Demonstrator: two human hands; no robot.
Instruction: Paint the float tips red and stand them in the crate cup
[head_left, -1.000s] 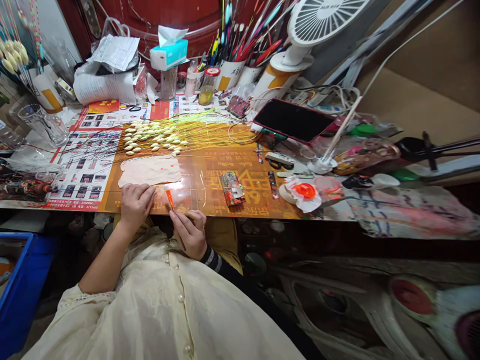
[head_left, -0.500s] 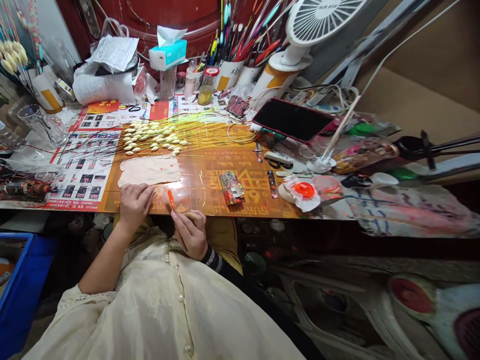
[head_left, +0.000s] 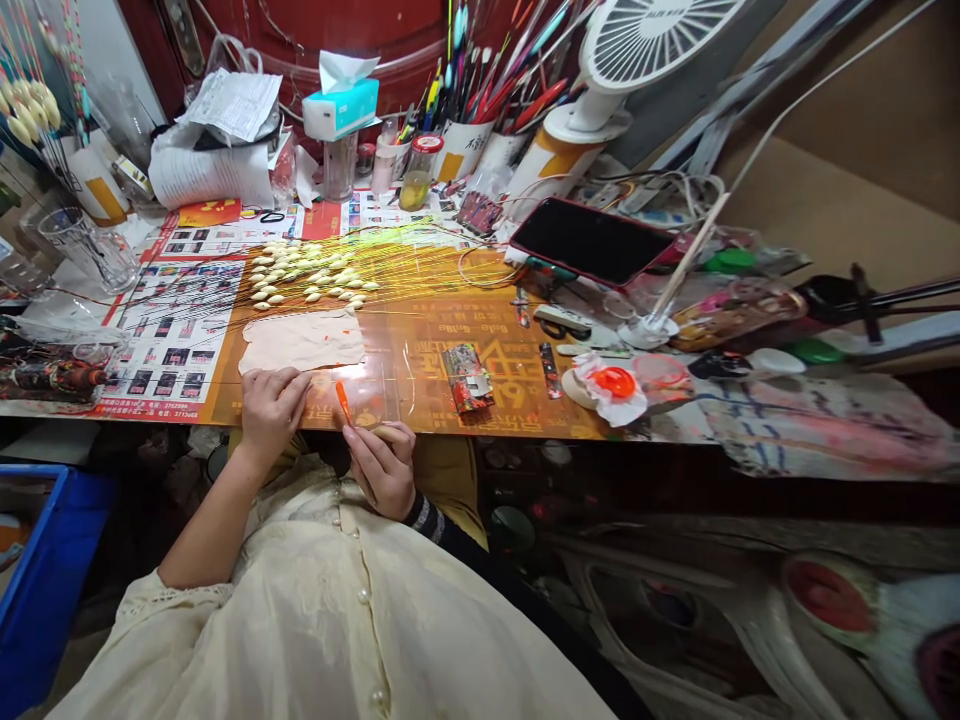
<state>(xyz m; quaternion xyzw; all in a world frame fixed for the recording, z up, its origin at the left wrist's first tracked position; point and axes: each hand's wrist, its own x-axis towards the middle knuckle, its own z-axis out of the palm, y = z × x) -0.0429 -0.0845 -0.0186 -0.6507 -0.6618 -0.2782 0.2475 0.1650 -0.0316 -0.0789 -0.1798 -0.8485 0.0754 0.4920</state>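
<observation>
An orange stick (head_left: 342, 395) is pinched by the right hand (head_left: 381, 465); whether anything is held by the half-curled left hand (head_left: 271, 412) cannot be told. Brushes (head_left: 480, 85) are stood in a white cup (head_left: 465, 142).

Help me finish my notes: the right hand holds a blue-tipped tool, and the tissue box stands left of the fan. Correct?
One slip: the right hand holds an orange-tipped tool, not blue, as the head view shows.

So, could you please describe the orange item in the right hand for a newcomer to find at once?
Start at the amber sheet, then find the right hand at its near edge. The slim orange piece points forward from that hand. Unlike the round orange patch farther right, it is narrow.
</observation>
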